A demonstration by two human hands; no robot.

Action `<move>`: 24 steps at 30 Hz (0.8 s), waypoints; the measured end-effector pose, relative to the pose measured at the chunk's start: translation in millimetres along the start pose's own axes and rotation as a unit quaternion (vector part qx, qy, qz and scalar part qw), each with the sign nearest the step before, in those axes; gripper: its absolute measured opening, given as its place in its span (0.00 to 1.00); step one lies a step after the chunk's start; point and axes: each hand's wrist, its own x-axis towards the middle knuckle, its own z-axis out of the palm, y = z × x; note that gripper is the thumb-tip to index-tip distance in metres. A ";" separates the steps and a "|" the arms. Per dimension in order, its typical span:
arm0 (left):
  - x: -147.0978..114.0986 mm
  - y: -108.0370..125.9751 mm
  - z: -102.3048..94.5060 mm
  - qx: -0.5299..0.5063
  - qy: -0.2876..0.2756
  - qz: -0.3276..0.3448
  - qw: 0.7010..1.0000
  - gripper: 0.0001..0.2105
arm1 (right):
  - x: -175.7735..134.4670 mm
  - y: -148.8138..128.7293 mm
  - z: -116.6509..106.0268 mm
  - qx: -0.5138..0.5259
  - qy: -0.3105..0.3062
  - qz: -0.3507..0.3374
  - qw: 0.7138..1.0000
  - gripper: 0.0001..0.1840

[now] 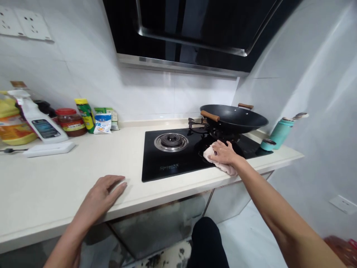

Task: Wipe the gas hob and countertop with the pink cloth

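Observation:
My right hand (225, 152) presses a pale pink cloth (227, 169) onto the front of the black glass gas stove (156, 169), its fingers bent over the cloth. Part of the cloth hangs at the stove's front edge, over the counter. Just behind that hand, a black wok (237, 119) with wooden handles sits on the right burner, tilted. To the left is the bare left burner (171, 141). Beside the stove's left edge, my left hand (102, 191) rests on the white countertop (117, 156), fingers apart and holding nothing.
A range hood (184, 41) hangs over the stove. Along the left wall stand a white spray bottle (41, 119), a red-lidded jar (71, 123), a green-yellow container (85, 115) and packets (103, 123). At right are a teal flask (281, 134) and its cup (268, 144).

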 end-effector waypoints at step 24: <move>4.1 -8.8 1.8 -0.036 -0.029 -0.066 0.997 0.26 | 13.4 108.3 24.9 0.067 0.131 0.135 0.980 0.25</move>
